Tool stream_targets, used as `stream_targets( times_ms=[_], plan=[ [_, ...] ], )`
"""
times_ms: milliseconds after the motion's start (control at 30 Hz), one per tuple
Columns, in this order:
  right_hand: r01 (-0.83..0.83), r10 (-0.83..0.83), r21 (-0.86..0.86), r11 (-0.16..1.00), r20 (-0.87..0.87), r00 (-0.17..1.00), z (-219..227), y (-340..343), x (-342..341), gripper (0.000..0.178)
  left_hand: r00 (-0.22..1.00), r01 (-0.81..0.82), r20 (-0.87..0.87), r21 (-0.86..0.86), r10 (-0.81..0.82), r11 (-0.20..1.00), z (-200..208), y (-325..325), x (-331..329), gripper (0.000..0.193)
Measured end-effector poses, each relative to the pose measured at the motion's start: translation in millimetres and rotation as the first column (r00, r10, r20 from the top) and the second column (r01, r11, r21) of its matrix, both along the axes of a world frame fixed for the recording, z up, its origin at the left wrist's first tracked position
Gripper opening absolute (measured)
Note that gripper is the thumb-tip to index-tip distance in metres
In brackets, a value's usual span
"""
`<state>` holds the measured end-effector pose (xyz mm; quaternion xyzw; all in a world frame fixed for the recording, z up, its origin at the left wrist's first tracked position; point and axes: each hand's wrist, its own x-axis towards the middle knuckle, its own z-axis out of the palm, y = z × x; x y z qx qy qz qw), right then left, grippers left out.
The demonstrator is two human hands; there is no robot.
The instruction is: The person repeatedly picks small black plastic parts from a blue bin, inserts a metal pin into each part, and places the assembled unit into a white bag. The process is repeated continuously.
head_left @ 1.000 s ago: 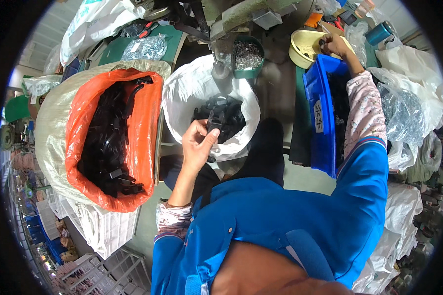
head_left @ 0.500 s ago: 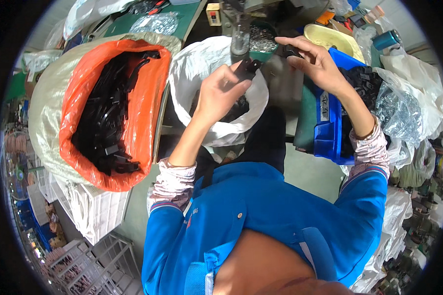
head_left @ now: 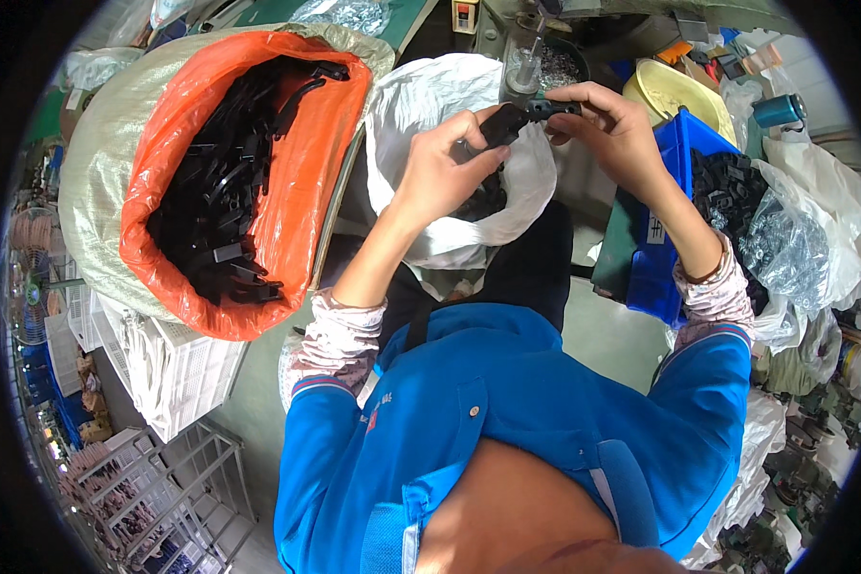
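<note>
My left hand (head_left: 440,165) grips a black plastic part (head_left: 501,127) between thumb and fingers, above the white sack (head_left: 407,105). From the other side, my right hand (head_left: 614,134) pinches a smaller black part (head_left: 554,108). The two parts meet end to end; whether they are joined I cannot tell. Just behind them stands the metal upright of a machine (head_left: 523,69). Several black parts (head_left: 481,199) lie inside the white sack below my hands.
At left, a large sack lined with orange plastic (head_left: 340,143) holds many long black parts. A blue bin (head_left: 656,271) with black pieces stands at right, beside a yellow basin (head_left: 658,78) and clear plastic bags (head_left: 789,234). A bowl of small metal pieces (head_left: 557,67) sits behind the machine.
My right hand has come in toward the left one, bringing its small black part against the larger part. The whole view has shifted a little.
</note>
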<state>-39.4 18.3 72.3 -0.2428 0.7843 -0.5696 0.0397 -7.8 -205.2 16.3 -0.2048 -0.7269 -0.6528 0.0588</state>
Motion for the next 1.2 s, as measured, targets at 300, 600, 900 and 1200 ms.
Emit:
stream_targets(
  times_ms=[300, 600, 900, 1200],
  plan=[
    [-0.001, 0.04, 0.105, 0.994, -0.368, 0.929, -6.8, -7.3, -9.7, 0.024, 0.912, -0.176, -0.409, -0.323, 0.03, 0.93, 15.2, 4.8, -18.7, 0.025],
    [0.196, -0.096, 0.077, 0.978, -0.667, 0.739, 7.1, -7.6, -42.2, 0.023, 0.788, -0.19, -0.61, -0.364, -0.079, 0.912, 54.5, 0.2, -65.0, 0.028],
    [0.08, -0.081, -0.072, 0.994, -0.011, 0.997, 12.9, -1.4, -51.9, 0.028, 0.91, -0.042, -0.369, -0.533, -0.188, 0.845, 84.2, -3.2, -81.5, 0.035],
    [0.109, -0.111, 0.063, 0.992, 0.025, 0.994, 7.2, 0.5, -60.2, 0.033, 0.951, 0.025, -0.22, -0.646, -0.217, 0.763, 89.8, -15.0, -87.2, 0.03]
  ],
)
